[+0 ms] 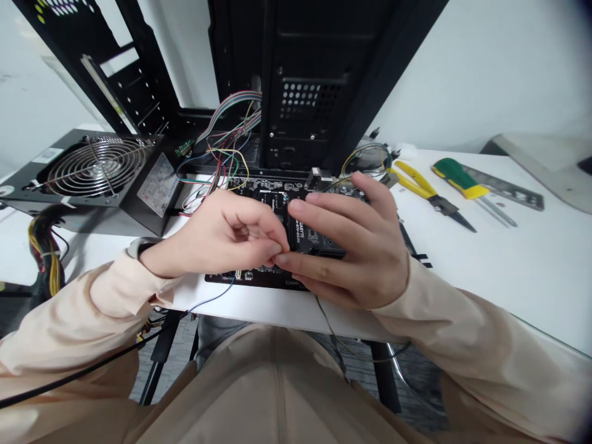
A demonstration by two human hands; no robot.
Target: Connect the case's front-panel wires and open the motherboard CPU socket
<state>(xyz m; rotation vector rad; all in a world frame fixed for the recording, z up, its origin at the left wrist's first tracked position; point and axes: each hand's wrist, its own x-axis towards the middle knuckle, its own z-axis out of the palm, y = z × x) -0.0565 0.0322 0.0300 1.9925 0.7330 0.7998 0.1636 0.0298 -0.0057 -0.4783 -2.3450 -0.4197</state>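
Observation:
A black motherboard (277, 280) lies on the white table in front of me, partly covered by both hands. Over its left part, my left hand (231, 234) is closed, thumb and index finger pinched together; whatever is between them is too small to make out. My right hand (356, 246) hovers over the right part with its fingers spread, one fingertip meeting the left hand's pinch. Thin coloured wires (231, 154) run from the black computer case to the board's upper left. A blue wire (215, 299) trails off the board's lower left edge.
The open black case (314, 92) stands behind the board. To the left sits a power supply with a fan grille (102, 166) and bundled cables (49, 253). Yellow-handled pliers (425, 191), a green-yellow screwdriver (462, 179) and a perforated metal strip (513, 185) lie at right.

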